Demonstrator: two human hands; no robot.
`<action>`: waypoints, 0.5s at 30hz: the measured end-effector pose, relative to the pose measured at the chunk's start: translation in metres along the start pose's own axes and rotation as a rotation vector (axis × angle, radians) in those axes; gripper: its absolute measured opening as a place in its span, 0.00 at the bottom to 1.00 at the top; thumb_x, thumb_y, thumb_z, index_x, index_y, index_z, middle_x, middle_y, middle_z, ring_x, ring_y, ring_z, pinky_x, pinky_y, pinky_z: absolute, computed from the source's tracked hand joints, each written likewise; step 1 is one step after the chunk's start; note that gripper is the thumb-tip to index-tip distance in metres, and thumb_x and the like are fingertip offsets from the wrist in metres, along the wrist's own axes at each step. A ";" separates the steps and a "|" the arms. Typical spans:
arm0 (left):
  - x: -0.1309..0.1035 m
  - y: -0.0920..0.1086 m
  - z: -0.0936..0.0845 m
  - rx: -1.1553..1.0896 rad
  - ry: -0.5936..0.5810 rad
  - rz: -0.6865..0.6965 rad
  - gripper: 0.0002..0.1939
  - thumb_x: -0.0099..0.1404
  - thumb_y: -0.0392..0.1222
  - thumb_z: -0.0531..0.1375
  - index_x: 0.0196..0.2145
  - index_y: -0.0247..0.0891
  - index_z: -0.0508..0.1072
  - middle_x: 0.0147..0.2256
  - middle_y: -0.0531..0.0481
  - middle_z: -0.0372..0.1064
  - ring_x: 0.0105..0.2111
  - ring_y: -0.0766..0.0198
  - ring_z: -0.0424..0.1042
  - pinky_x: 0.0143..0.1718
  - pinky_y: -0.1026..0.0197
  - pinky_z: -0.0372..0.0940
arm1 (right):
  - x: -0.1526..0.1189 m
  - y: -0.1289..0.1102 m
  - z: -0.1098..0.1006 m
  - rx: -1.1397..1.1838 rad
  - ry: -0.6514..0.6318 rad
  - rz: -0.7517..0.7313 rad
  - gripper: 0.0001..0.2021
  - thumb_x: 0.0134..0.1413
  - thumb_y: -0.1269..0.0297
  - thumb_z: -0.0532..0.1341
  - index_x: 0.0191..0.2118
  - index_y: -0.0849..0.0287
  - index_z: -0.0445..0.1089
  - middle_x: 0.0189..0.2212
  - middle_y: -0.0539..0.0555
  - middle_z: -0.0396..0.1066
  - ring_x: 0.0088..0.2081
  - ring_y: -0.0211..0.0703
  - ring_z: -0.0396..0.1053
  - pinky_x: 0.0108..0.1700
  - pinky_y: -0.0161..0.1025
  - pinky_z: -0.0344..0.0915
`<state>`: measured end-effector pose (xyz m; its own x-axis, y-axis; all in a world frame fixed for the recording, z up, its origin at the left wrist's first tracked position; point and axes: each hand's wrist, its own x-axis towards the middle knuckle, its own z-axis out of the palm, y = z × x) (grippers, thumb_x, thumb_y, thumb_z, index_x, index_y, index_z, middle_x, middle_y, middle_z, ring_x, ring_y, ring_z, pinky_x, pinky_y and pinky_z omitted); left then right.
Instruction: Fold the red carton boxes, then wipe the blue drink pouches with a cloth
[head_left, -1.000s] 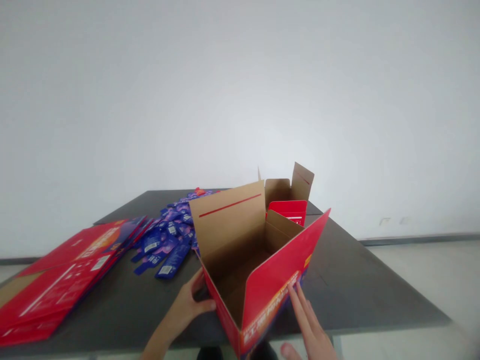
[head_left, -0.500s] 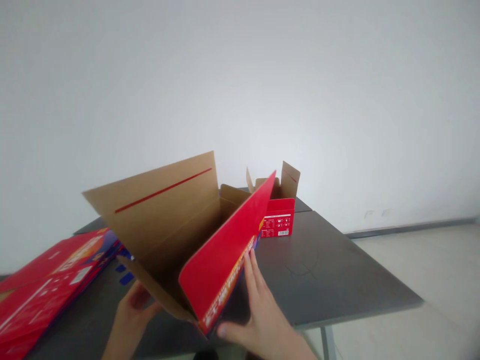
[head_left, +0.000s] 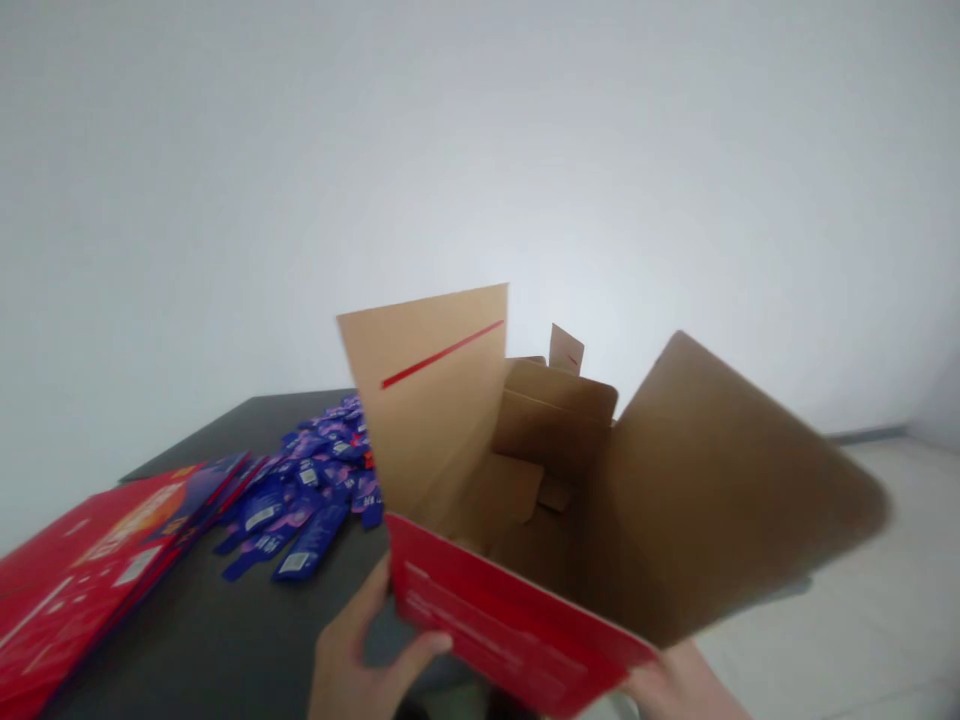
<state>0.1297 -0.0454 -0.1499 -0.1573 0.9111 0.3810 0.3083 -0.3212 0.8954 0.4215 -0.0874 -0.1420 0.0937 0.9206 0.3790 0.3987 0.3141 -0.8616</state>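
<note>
Here the open red carton (head_left: 517, 640) is held at lower centre, its left corner gripped by the left hand (head_left: 360, 660); the right hand's (head_left: 682, 680) fingers, lower right, can't be made out. The dark table (head_left: 202, 620) is strewn left with purple packets (head_left: 315, 490), backed by a pale wall (head_left: 450, 150).

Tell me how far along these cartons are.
Possibly done: the rear carton, flap raised but mostly hidden. In hand: an open-topped carton, gripped by the left hand, right hand at its corner. Left: the flat red stack, unformed.
</note>
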 end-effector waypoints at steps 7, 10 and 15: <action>-0.004 0.049 0.121 -0.067 -0.468 0.143 0.36 0.49 0.37 0.64 0.56 0.45 0.61 0.52 0.50 0.64 0.51 0.52 0.65 0.54 0.53 0.59 | -0.006 0.059 -0.109 0.080 0.285 0.188 0.31 0.31 0.42 0.64 0.45 0.49 0.70 0.47 0.59 0.69 0.49 0.64 0.64 0.45 0.56 0.66; 0.000 0.045 0.168 -0.048 -0.528 0.115 0.39 0.49 0.34 0.63 0.58 0.43 0.58 0.52 0.49 0.65 0.49 0.54 0.66 0.53 0.54 0.59 | 0.005 0.087 -0.131 0.109 0.283 0.221 0.35 0.37 0.43 0.62 0.54 0.50 0.62 0.56 0.58 0.59 0.57 0.61 0.56 0.50 0.56 0.62; 0.008 0.021 0.214 0.064 -0.508 0.106 0.38 0.51 0.35 0.62 0.59 0.40 0.55 0.51 0.45 0.66 0.49 0.54 0.66 0.50 0.55 0.60 | 0.024 0.119 -0.140 0.151 0.173 0.233 0.36 0.43 0.48 0.61 0.59 0.50 0.53 0.59 0.60 0.54 0.56 0.58 0.57 0.50 0.56 0.62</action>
<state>0.3353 0.0103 -0.1777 0.3479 0.8899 0.2951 0.3570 -0.4168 0.8359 0.5989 -0.0602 -0.1882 0.3250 0.9229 0.2063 0.2094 0.1425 -0.9674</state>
